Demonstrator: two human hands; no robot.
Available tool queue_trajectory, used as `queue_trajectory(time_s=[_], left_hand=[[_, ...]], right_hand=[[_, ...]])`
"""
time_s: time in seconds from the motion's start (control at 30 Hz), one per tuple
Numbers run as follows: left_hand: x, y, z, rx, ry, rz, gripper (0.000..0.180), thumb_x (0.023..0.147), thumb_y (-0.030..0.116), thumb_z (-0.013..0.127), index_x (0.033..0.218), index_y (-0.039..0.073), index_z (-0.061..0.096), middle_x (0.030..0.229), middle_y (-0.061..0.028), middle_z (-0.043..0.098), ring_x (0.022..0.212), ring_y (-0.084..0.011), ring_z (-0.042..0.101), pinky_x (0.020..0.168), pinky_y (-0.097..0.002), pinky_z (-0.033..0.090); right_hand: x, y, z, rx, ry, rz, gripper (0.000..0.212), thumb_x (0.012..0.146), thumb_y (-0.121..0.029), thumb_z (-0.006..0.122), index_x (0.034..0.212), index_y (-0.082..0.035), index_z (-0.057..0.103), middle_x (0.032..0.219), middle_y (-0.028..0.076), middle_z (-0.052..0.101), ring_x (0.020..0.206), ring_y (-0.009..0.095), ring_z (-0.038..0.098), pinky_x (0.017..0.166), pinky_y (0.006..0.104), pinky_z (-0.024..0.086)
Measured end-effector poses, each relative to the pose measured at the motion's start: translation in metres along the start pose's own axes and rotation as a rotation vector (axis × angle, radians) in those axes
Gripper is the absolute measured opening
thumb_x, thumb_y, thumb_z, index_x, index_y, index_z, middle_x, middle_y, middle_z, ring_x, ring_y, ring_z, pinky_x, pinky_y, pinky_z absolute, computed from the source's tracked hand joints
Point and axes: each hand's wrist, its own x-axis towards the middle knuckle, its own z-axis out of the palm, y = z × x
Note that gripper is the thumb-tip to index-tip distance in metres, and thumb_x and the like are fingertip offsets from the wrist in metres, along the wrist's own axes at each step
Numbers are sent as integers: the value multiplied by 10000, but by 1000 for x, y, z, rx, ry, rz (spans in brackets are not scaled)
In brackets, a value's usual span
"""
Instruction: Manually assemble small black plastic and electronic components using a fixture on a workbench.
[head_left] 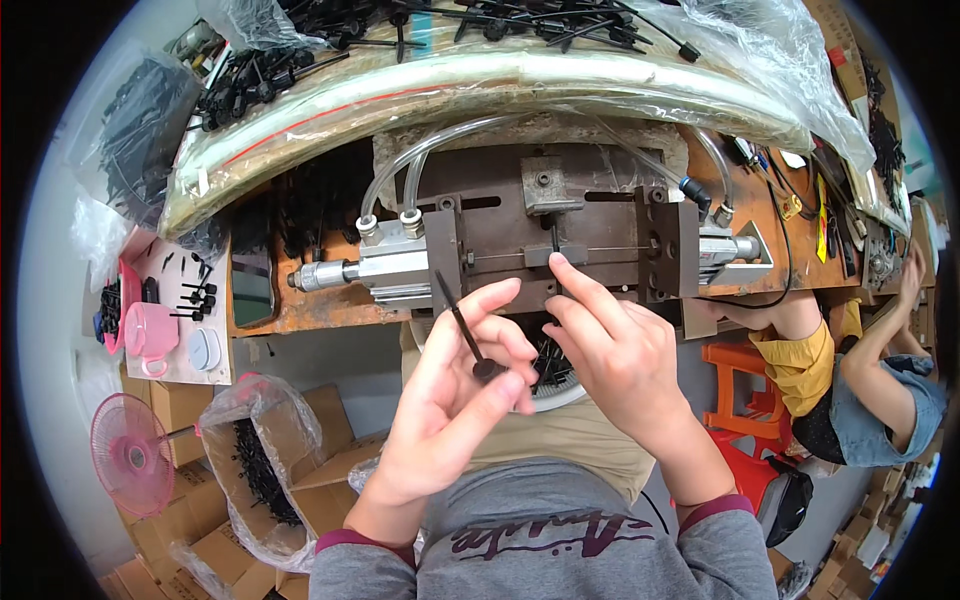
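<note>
My left hand [450, 390] is closed loosely around a thin black rod with a round knob [463, 325] at its lower end. The rod tilts up and to the left, clear of the metal fixture [480, 225]. My right hand [625, 350] is at the front middle of the fixture, its index finger stretched out and the other fingers bent. That fingertip touches a small dark block [541, 256], where a short black rod [555, 238] stands under the upper clamp piece [543, 185]. I see nothing held in the right hand.
Silver air cylinders [400, 275] with clear hoses flank the fixture. Black knobbed rods [270, 75] are heaped on a plastic-wrapped ledge behind. A lined box of black parts [260, 470] and a pink fan [132, 455] stand left. Another person [885, 385] sits at right, beside an orange stool [740, 385].
</note>
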Motion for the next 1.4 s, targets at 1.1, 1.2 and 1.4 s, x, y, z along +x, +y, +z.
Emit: queue_trajectory(time_s=[1.1,1.2,1.4], left_hand=[[35,-39,12,1334,53,720,246,723,59,782,950,16,697,1237,-129,673,836,-234,694,765,-332,572],[36,-41,11,1416,53,728,241,724,68,778,943,13,694,1244,-128,670,835,-229,697,753,-321,566],[42,-35,9,1464,29,715,249,710,77,785,934,13,696,1250,-139,668,780,-217,694,694,-308,550]], right_hand=[[223,110,-56,-490,-75,65,252,702,-95,691,940,-19,665,984,182,681,1010,352,644,830,433,530],[225,98,-68,-465,-207,125,229,684,-128,720,884,-28,670,953,171,674,990,350,643,819,429,530],[225,101,-82,-437,-236,100,249,668,-157,759,860,-30,664,877,179,675,875,366,650,769,438,528]])
